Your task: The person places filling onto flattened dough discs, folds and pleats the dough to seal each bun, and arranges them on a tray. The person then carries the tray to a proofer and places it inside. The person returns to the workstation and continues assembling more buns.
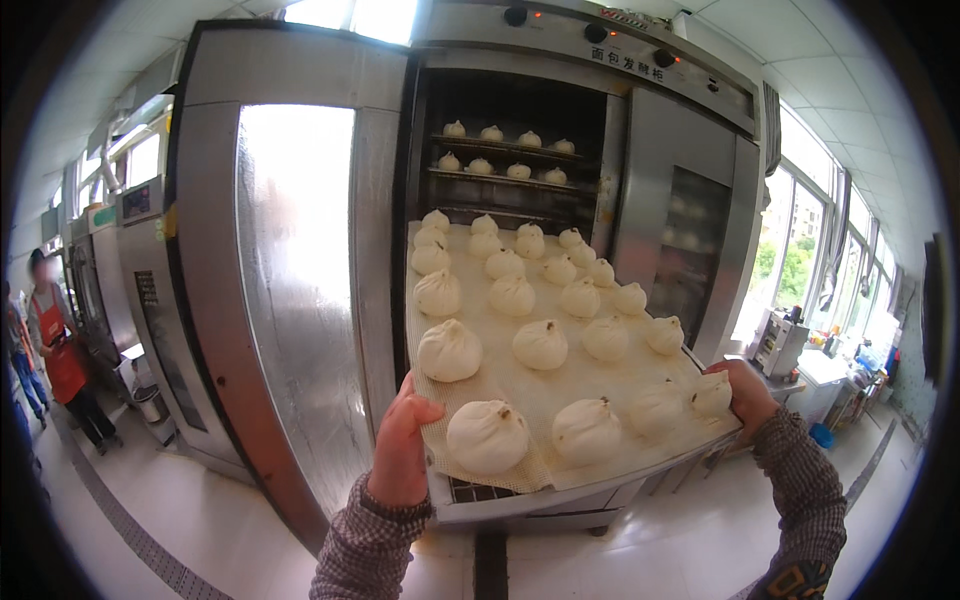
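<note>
A wide metal tray point(600, 487) lined with a pale mesh cloth point(500, 385) is held out in front of me. Rows of white pleated steamed buns point(540, 345) stand on the cloth, several with dark specks at their twisted tops. My left hand point(403, 440) grips the tray's left edge, its thumb over the cloth beside the nearest buns. On the right edge my right hand point(748, 400) is closed, next to a corner bun point(711, 395). The tray's far end is at the open proofing cabinet point(510, 90), where more buns point(490, 133) sit on two racks.
The cabinet's left door point(295, 300) is swung wide open; its right door point(675, 220) is shut. Control knobs point(596, 34) line the top. A person in a red apron point(62, 350) stands far left. At the right are windows point(800, 230) and a cluttered counter point(825, 370).
</note>
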Action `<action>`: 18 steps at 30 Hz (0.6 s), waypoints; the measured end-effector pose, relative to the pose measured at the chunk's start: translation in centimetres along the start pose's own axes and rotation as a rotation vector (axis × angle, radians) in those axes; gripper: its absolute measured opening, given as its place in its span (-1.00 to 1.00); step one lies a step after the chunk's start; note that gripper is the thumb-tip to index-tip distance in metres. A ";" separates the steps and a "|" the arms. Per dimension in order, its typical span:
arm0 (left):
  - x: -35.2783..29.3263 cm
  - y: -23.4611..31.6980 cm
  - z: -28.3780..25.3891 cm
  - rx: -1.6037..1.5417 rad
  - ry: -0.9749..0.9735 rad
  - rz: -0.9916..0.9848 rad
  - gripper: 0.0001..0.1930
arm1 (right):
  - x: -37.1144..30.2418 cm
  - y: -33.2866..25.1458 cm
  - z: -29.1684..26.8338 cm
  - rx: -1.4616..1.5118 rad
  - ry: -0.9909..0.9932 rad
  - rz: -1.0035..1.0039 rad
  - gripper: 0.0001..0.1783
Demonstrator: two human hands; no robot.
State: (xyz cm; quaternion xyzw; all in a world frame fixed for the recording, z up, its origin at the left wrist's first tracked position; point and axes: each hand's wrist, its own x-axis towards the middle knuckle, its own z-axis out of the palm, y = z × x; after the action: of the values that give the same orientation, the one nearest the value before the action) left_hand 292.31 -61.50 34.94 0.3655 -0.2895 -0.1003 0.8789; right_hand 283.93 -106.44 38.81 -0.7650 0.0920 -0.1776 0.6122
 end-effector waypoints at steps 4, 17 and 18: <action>5.2 2.4 -3.1 -0.036 -0.137 -0.017 -0.41 | 1.7 -1.7 2.3 -0.163 0.049 -0.059 -0.87; 25.7 2.0 -15.0 -0.090 -0.094 0.012 -0.72 | 17.2 -6.8 8.7 0.056 0.295 0.109 -0.78; 27.0 1.4 -15.6 -0.107 -0.075 0.056 -0.73 | 18.6 -6.8 8.5 0.073 0.280 0.106 -0.77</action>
State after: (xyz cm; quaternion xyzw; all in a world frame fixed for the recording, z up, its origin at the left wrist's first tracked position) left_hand 323.28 -61.85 38.89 0.3056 -0.3265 -0.1049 0.8882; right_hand 303.84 -103.83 46.78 -0.7040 0.2103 -0.2530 0.6294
